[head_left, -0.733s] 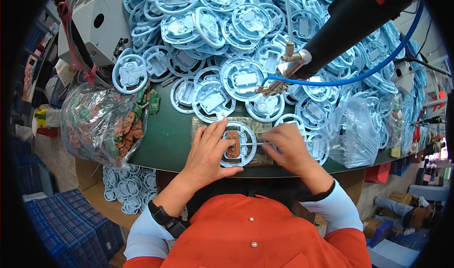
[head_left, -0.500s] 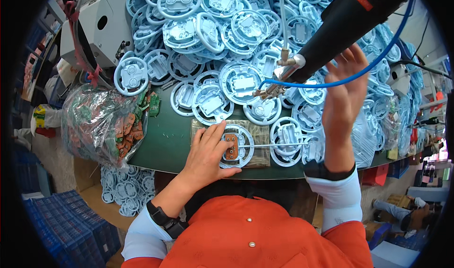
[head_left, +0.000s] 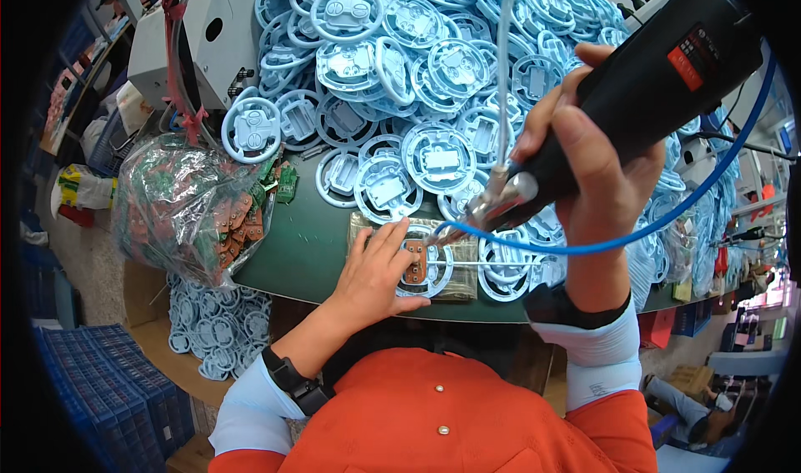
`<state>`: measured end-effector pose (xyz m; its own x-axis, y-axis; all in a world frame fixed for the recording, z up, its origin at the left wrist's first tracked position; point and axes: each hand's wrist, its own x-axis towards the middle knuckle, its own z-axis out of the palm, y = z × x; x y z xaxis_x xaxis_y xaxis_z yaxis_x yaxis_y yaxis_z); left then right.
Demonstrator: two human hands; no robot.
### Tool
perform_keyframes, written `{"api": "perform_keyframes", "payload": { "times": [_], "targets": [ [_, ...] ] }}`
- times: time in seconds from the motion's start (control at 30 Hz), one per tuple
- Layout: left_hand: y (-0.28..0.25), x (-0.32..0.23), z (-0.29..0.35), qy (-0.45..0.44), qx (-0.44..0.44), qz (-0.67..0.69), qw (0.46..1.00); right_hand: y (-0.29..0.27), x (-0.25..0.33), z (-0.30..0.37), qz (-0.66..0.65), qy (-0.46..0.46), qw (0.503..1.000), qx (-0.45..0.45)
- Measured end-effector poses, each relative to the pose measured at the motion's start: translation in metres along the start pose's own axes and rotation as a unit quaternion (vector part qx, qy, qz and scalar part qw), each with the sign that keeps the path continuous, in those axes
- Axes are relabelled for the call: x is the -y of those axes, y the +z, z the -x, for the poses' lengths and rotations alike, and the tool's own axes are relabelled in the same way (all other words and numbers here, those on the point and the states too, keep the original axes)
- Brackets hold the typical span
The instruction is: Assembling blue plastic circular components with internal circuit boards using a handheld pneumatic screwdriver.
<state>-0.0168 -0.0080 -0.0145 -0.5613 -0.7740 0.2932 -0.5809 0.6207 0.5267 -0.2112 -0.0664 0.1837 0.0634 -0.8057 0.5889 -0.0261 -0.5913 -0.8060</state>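
A light blue plastic toy steering wheel (head_left: 447,274) lies on a flat pad (head_left: 464,289) near the table's front edge. Inside its ring sits an orange-brown circuit board (head_left: 414,266). My left hand (head_left: 372,271) holds the wheel at its left side, index finger at the board and thumb along the lower rim. My right hand (head_left: 596,168) is wrapped round a black power screwdriver (head_left: 655,81), tilted down to the left. Its metal nose (head_left: 492,206) points at the board from just above; whether the tip touches is unclear. A thin pale rod (head_left: 488,264) reaches rightward from the wheel.
Many more blue wheels (head_left: 359,64) are heaped at the back and right. A clear bag of circuit boards (head_left: 179,210) lies on the left, before a grey machine (head_left: 196,43). A blue cable (head_left: 651,238) curves across the right side. Blue crates (head_left: 117,398) stand lower left.
My right hand has closed round the screwdriver and brought its nose down and left towards the board. My left hand stays on the wheel. The view has shifted slightly.
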Motion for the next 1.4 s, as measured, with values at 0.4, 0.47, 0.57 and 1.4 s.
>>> {"api": "perform_keyframes", "payload": {
  "times": [0.4,0.47,0.57,1.4],
  "targets": [
    [0.002,-0.001,0.0,0.0,-0.019,0.013,1.0,0.017,-0.004,0.02,-0.027,0.027,0.999,0.004],
    [0.002,-0.001,0.0,-0.001,-0.022,0.013,1.0,0.017,-0.004,0.02,-0.025,0.019,0.999,0.008],
    [0.002,0.0,0.0,-0.002,-0.019,0.021,1.0,0.017,-0.005,0.021,-0.021,0.023,0.999,0.009],
    [0.003,0.0,0.025,-0.018,0.016,-0.016,1.0,0.026,-0.001,0.005,0.022,-0.042,0.999,-0.023]
  ]
}}
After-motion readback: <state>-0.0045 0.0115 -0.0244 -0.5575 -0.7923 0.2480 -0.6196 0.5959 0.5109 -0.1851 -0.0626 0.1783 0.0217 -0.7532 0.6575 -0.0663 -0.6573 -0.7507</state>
